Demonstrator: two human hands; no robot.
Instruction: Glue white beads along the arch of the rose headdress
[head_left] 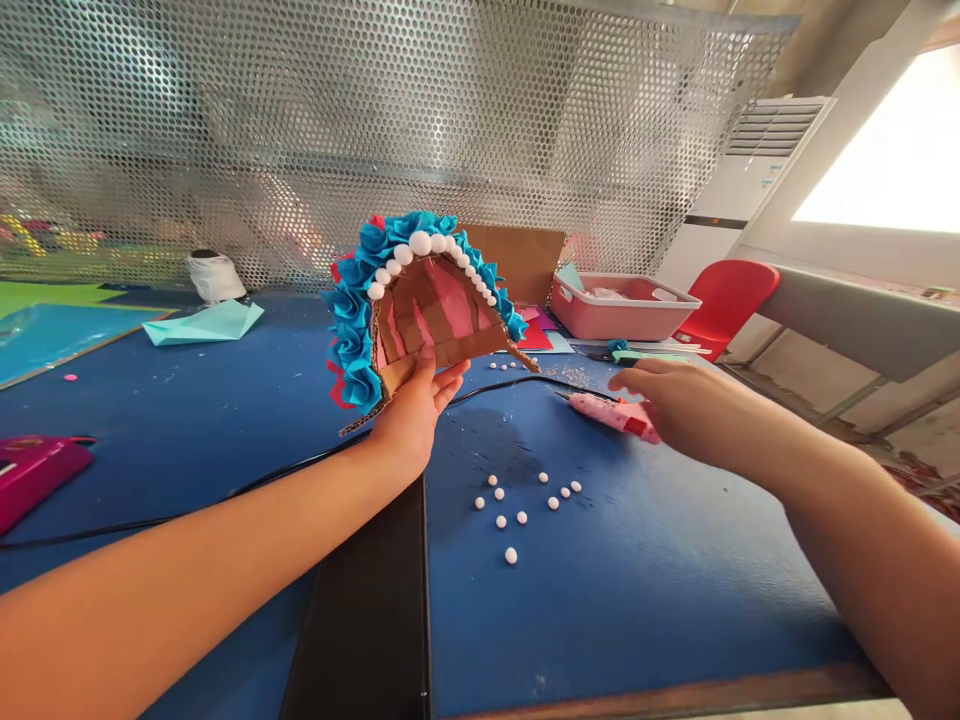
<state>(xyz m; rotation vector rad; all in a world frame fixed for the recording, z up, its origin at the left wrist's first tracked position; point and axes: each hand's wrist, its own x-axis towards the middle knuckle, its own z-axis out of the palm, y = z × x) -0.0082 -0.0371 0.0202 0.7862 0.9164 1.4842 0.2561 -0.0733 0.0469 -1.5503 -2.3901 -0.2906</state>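
Cardboard arch (405, 310) (trimmed with blue paper flowers (349, 306) and white balls (420, 243)) raised above blue table (637, 570), left hand (409, 415) pinching its lower edge, loose balls (511, 555) on tabletop, right hand (675, 405) at pink glue gun (604, 411), finger closure not discernible.

A white-beaded, blue-ruffled arch (442, 310) tilts near a pink glue gun (609, 413).

The arch (470, 346) looks like brown corrugated cardboard, rough at its edges, with crinkled, matt blue paper flowers (351, 306) and smooth white beads (420, 243) — plastic or foam, hard to tell. The table (645, 570) has a smooth blue top with a soft sheen (scuffed in places); the glue gun (609, 413) and basket (626, 317) look plastic, the screen (450, 110) shiny perforated metal.
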